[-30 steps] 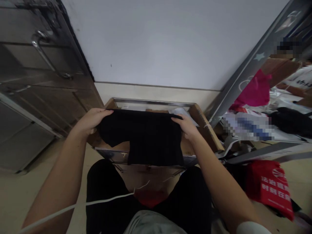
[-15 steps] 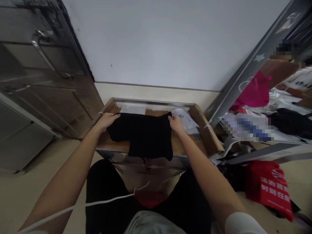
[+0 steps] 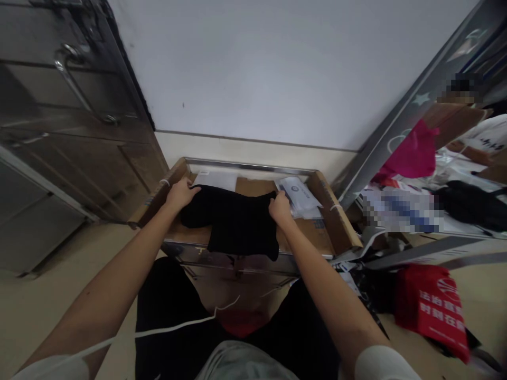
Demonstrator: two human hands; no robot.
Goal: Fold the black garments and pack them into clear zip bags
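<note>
A folded piece of black clothing (image 3: 241,224) spreads between my two hands over a shallow cardboard-sided tray. Its exact kind cannot be made out. My left hand (image 3: 181,195) pinches the upper left corner of the cloth. At the upper right corner, my right hand (image 3: 280,208) grips it with fingers closed. The top edge sags a little between the hands, and the lower part hangs down over the tray's front edge. Beside my right hand lies a clear plastic packet (image 3: 300,194) with printing. A white sheet (image 3: 217,179) lies behind the cloth.
The cardboard side wall (image 3: 336,211) of the tray stands at the right. A wooden door with a metal handle (image 3: 81,92) is at the left. At the right, a cluttered table holds a pink bag (image 3: 412,153); a red bag (image 3: 431,306) lies below. A white cord (image 3: 174,328) crosses my lap.
My hands have come slightly closer together. The cloth's top edge, nearly straight before, now sags in the middle. My grip on both corners stays.
</note>
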